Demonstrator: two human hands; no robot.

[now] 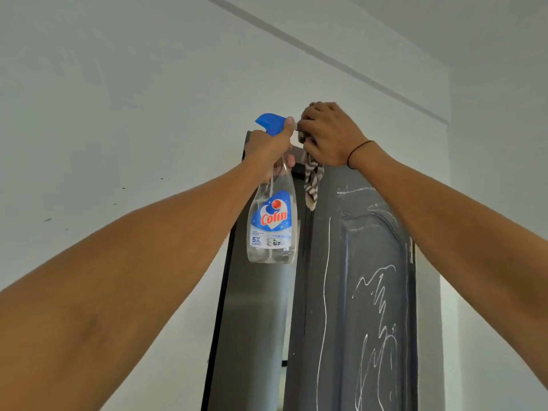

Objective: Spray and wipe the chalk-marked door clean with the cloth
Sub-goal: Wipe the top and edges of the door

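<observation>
Both bare forearms reached up from the bottom of the view toward the top of the grey door [353,292]. The left hand [271,145] had its fingers wrapped round the neck of a clear spray bottle [271,223] with a blue trigger head, which hung upright beside the door's edge, in front of the dark door frame [225,292]. The right hand [329,133], a thin black band [360,149] on its wrist, gripped a bunched striped cloth [312,179] at the door's top edge, with one end of the cloth dangling down over the door's face. White chalk scribbles [379,307] ran down the door's panel. Pale walls [118,114] stood on either side.
</observation>
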